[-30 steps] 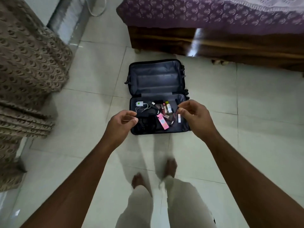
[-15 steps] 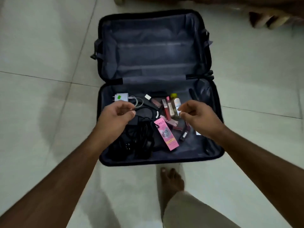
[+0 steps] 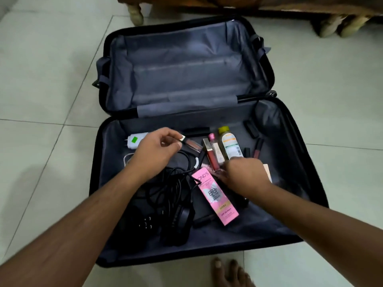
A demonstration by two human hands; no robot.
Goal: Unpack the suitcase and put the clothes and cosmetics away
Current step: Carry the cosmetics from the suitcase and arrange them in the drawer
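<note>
**Cosmetics retrieval from the open suitcase**

The black hard-shell suitcase with grey fabric lining [image 3: 116, 129] lies opened flat on the pale tiled floor [image 3: 41, 83]. Its far half shows no items; the near half carries all contents, so both hands work there.

The left hand [image 3: 154, 151] reaches toward the far-left corner and pinches the capped end of a slim nude-brown lip gloss tube [image 3: 191, 143], presumably to lift it out. The right hand [image 3: 241, 175] is lowered onto the cluster at the centre; its fingers are hidden, so its grip cannot be determined.

The pink cardboard cream box [image 3: 215, 198] lies between the forearms. The clear yellow-capped bottle [image 3: 230, 145] sits just beyond the right hand. Black tangled cables [image 3: 172, 189] occupy the near-left area.
</note>
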